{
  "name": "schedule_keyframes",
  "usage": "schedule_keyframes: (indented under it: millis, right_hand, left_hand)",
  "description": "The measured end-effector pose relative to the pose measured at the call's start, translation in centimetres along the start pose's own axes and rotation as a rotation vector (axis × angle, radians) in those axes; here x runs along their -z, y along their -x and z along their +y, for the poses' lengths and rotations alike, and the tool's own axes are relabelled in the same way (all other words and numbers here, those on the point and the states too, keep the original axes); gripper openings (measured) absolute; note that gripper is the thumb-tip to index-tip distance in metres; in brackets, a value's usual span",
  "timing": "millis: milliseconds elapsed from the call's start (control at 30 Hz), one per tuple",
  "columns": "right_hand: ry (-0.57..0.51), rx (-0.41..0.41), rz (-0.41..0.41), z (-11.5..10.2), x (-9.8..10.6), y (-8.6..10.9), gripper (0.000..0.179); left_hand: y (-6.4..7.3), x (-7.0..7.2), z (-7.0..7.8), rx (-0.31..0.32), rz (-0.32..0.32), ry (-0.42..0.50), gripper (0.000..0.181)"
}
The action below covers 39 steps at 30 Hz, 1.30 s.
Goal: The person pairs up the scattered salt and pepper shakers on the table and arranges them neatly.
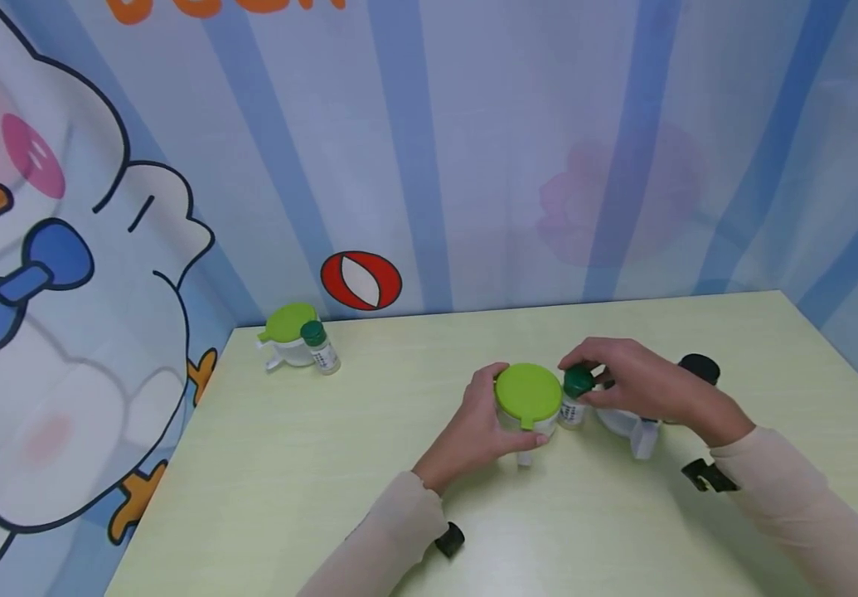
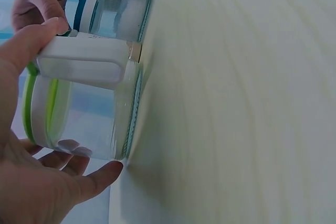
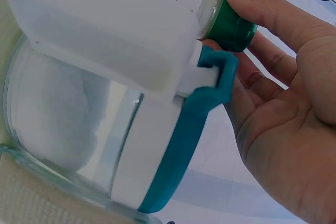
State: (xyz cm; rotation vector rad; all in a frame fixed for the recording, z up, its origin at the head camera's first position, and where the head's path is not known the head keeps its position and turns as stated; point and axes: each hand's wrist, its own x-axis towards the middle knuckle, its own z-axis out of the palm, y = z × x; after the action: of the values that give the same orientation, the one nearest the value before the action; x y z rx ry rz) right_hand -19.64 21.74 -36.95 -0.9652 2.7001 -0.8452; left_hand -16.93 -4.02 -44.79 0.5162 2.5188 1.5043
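Observation:
My left hand (image 1: 477, 431) holds a glass jar (image 1: 529, 394) with a lime-green lid and white handle, its fingers and thumb spread around the sides. In the left wrist view this jar (image 2: 89, 114) looks see-through and stands on the table. With thumb and fingers, my right hand (image 1: 633, 377) pinches the dark green cap (image 3: 231, 24) of a small labelled bottle (image 1: 570, 412), right beside the green-lidded jar. A teal-lidded jar (image 3: 168, 156) with a white handle and white powder inside stands under the right hand, mostly hidden in the head view.
A black-lidded container (image 1: 700, 367) stands behind the right wrist. At the table's back left are another lime-lidded jar (image 1: 290, 323) and a green-capped bottle (image 1: 327, 358). A printed cloth (image 1: 473, 166) hangs behind the pale table (image 1: 287, 481).

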Motion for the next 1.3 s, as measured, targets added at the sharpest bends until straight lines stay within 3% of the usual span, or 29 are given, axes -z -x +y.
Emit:
schedule_keyframes:
  millis: [167, 500, 900, 1300]
  right_hand:
    - [-0.003, -0.007, 0.002, 0.0, 0.1, 0.0, 0.045]
    - [-0.074, -0.021, 0.008, -0.3, 0.7, 0.2, 0.045]
    - [-0.139, 0.028, 0.042, -1.6, 0.7, -0.2, 0.046]
    - [-0.170, 0.072, 0.045, -3.1, 0.0, -2.2, 0.043]
  left_hand:
    - [0.0, 0.0, 0.1, 0.000, 0.011, -0.002, 0.105]
    - [0.6, 1.0, 0.7, 0.068, 0.007, -0.027, 0.111]
    - [1.7, 3.9, -0.5, 0.051, 0.008, 0.025, 0.105]
    - [3.0, 7.7, -1.5, 0.046, 0.072, -0.040, 0.091]
